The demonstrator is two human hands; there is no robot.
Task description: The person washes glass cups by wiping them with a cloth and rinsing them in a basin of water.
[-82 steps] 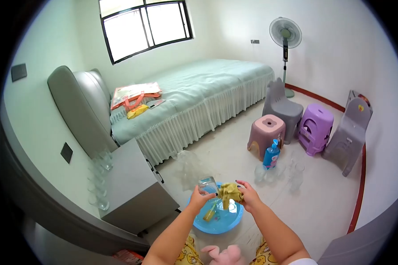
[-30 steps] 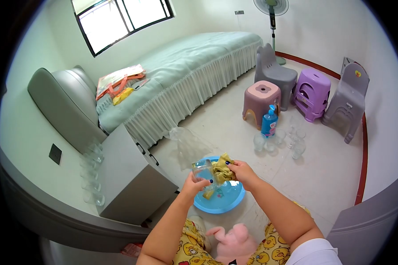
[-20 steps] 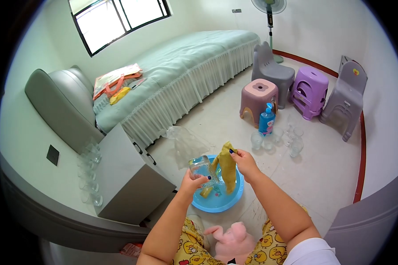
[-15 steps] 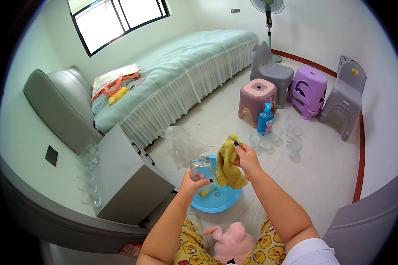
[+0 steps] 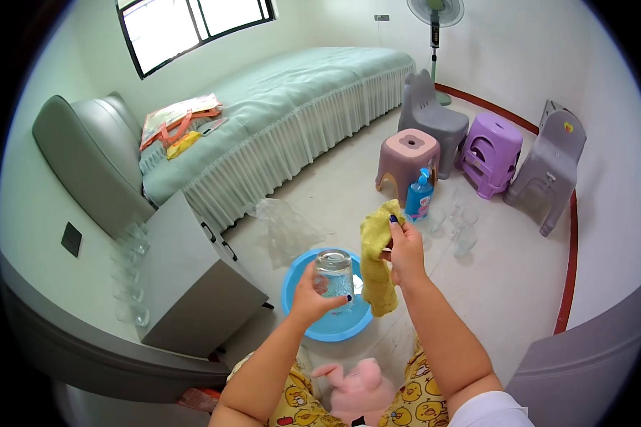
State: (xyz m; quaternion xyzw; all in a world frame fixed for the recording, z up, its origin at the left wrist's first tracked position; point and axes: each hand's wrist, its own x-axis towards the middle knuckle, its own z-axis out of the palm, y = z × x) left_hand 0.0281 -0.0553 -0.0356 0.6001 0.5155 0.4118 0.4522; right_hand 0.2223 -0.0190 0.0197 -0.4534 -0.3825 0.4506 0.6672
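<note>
A clear glass is upside down in my left hand, its thick base upward, over a blue basin of water on the floor. Thumb and fingers wrap round its sides. To the right, my right hand pinches a yellow cloth near its top, and the cloth hangs down beside the glass without touching it. Between my legs sits a pink plush toy.
A grey cabinet with a row of glasses stands left. Beyond the basin lies a plastic bag. A blue pump bottle, more glasses, a pink stool and a purple stool are right.
The cloth was bunched against the glass; my right hand has drawn it away, up and right, and it now hangs unfolded. The glass has turned more upright, base up. The view has shifted.
</note>
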